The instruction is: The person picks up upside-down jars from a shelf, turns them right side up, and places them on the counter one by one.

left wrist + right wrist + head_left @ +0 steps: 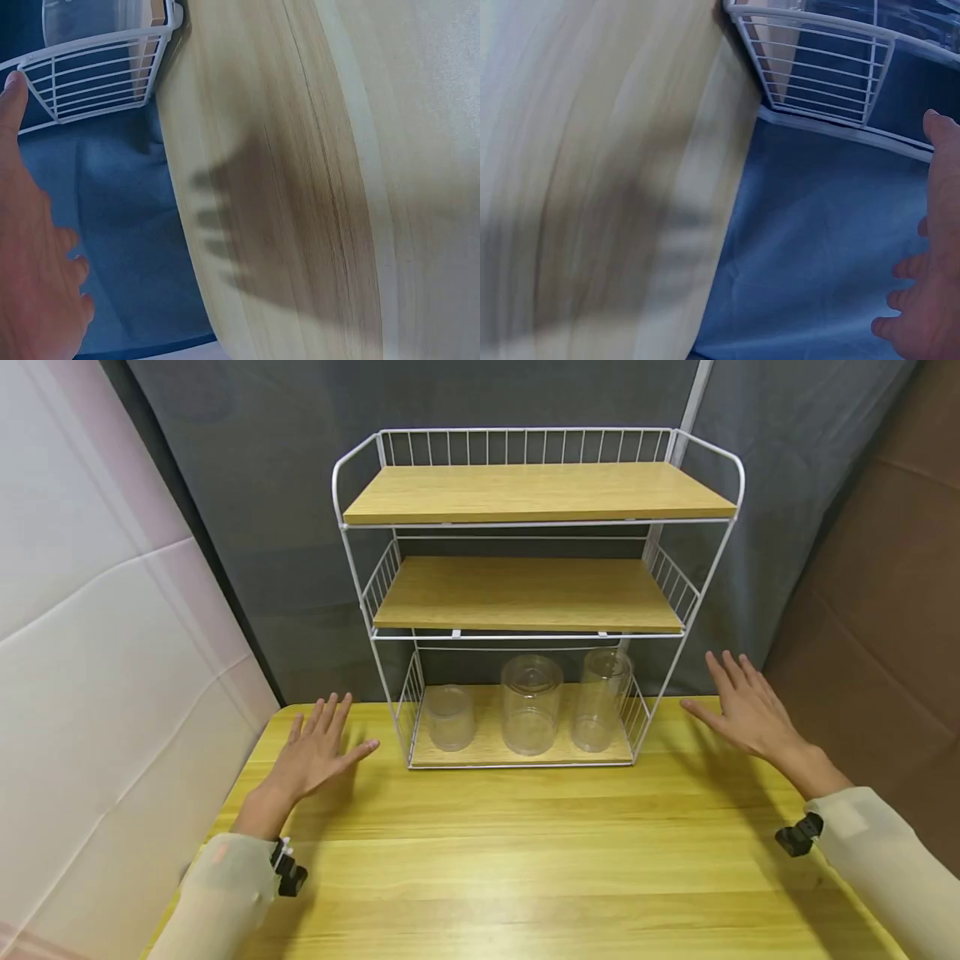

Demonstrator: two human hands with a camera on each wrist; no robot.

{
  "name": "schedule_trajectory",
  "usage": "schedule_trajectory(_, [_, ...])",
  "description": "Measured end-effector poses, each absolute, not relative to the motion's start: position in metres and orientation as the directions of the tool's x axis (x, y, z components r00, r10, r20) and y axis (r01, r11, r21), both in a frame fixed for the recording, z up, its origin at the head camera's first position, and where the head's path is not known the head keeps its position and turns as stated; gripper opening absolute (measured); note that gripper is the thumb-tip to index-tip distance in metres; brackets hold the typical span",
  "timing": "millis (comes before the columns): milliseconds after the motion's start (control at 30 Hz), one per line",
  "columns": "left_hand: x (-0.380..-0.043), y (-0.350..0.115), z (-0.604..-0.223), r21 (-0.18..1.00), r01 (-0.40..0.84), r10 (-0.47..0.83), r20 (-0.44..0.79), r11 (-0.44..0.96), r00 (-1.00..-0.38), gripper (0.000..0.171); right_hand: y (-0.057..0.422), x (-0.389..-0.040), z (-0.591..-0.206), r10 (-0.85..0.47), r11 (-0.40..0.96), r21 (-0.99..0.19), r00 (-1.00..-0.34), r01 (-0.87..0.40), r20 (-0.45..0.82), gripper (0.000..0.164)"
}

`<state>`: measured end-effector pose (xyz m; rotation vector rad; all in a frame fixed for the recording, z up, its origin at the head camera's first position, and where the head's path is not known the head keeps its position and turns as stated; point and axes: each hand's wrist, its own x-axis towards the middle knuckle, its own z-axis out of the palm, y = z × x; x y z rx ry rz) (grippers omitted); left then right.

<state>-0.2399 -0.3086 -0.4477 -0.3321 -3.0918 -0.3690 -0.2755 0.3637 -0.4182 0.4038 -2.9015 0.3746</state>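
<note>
My left hand [311, 756] is held over the table left of a white wire rack, fingers spread and nothing in it. On the other side, my right hand [746, 706] hovers to the right of the rack, fingers straight and holding nothing. The three-tier rack [528, 635] has wooden shelves. Along its bottom shelf stand a short clear jar [450, 718] at left, a wider clear jar [531, 706] in the middle and a tall clear jar [600, 702] at right. In the left wrist view the thumb of the left hand [37, 255] overlaps the rack's side.
The upper shelf [536, 492] and middle shelf [528, 593] are bare wood. A dark cloth [255, 568] hangs behind the rack, with a white sheet [97, 652] at left and a brown panel [877, 610] at right. The wooden table [510, 860] spreads out in front.
</note>
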Motion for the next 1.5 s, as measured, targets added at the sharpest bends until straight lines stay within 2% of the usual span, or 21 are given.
schedule_trajectory(400, [-0.228, -0.302, -0.446, 0.251, 0.253, 0.235, 0.097, 0.934, -0.967, 0.102, 0.349, -0.272, -0.388, -0.316, 0.896, -0.201, -0.887, -0.396, 0.336, 0.096])
schedule_trajectory(800, [-0.209, -0.292, -0.451, 0.315, 0.343, 0.246, 0.308, 0.885, -0.919, 0.100, 0.336, -0.270, -0.355, -0.322, 0.854, -0.270, -0.859, -0.445, 0.398, 0.094])
schedule_trajectory(967, [-0.200, -0.289, -0.453, 0.326, 0.390, 0.239, 0.418, 0.861, -0.876, 0.098, 0.328, -0.270, -0.341, -0.322, 0.834, -0.293, -0.843, -0.468, 0.431, 0.095])
schedule_trajectory(1200, [-0.188, -0.279, -0.457, 0.300, 0.497, 0.247, 0.596, 0.814, -0.764, 0.097, 0.317, -0.271, -0.327, -0.306, 0.809, -0.338, -0.835, -0.481, 0.457, 0.098])
schedule_trajectory(1500, [-0.179, -0.256, -0.455, 0.330, 0.556, 0.236, 0.659, 0.763, -0.715, 0.102, 0.305, -0.274, -0.314, -0.292, 0.734, -0.428, -0.813, -0.528, 0.503, 0.098])
